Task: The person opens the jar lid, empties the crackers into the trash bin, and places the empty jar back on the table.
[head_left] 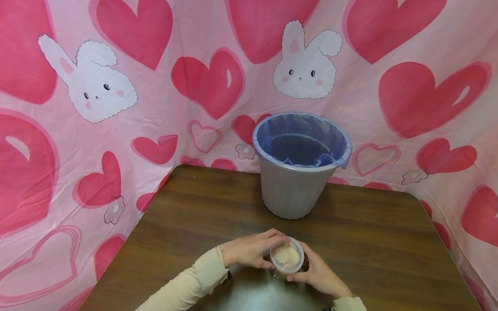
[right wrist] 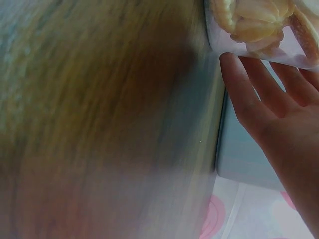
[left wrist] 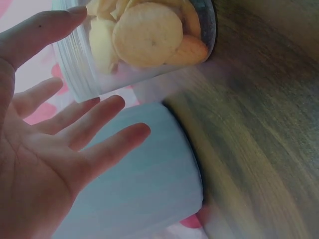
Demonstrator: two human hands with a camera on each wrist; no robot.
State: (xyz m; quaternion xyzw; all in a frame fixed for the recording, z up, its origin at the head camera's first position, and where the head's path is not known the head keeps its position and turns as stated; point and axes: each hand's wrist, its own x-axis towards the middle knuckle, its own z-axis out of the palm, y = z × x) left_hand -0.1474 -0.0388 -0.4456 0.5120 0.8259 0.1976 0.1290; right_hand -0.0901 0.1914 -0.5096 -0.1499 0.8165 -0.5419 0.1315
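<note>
A clear plastic jar of cookies (head_left: 287, 255) stands on the near part of the table, between both hands. Round, pale-brown cookies (left wrist: 147, 35) show through its wall, and a ribbed whitish rim (left wrist: 79, 64) circles its top. My left hand (head_left: 254, 249) is at the jar's left side; its thumb tip lies at the ribbed rim while the other fingers (left wrist: 117, 142) are spread and loosely extended. On the opposite side, my right hand (head_left: 320, 272) holds the jar's body, thumb in front and fingers (right wrist: 241, 82) round the far side.
A grey bin (head_left: 293, 190) lined with a blue bag (head_left: 307, 147) stands at the back of the brown wooden table (head_left: 186, 216), beyond the jar. Pink cloth with hearts and rabbits (head_left: 212, 82) hangs behind and along the sides.
</note>
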